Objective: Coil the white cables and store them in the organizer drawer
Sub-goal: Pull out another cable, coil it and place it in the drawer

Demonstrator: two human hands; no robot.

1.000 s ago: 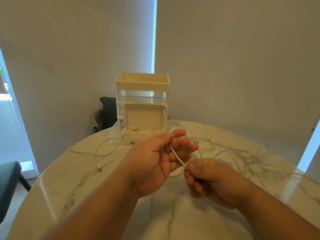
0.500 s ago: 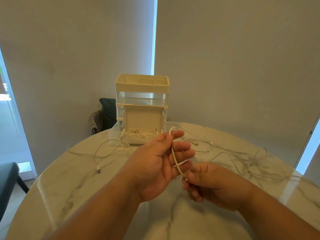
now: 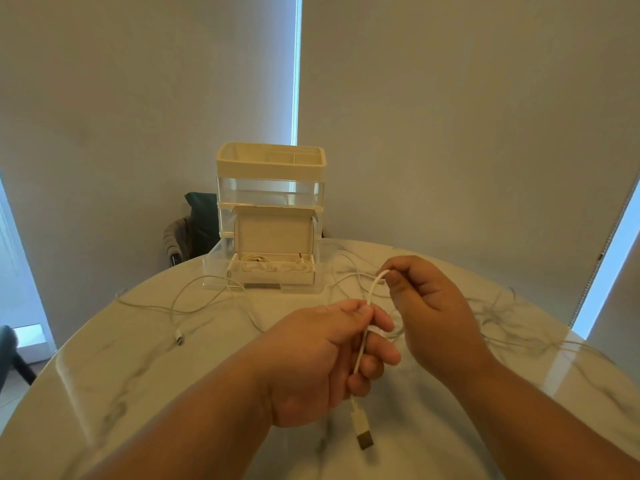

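My left hand (image 3: 325, 362) grips a white cable (image 3: 370, 299) wound round its fingers, and the cable's USB plug (image 3: 363, 431) hangs below the hand. My right hand (image 3: 426, 306) pinches the same cable higher up, just right of and above the left hand. The cream and clear organizer (image 3: 272, 188) stands at the table's far edge. Its bottom drawer (image 3: 270, 271) is pulled out and holds coiled white cables.
Loose white cables lie on the round marble table (image 3: 138, 358): one (image 3: 194, 299) at the left ending in a small plug, a tangle (image 3: 502, 306) at the right. A dark chair (image 3: 197, 223) stands behind the table, another dark seat (image 3: 7, 351) at far left.
My right hand rose from below the left hand's fingers to above them, drawing the cable up. The USB plug now hangs free under my left hand.
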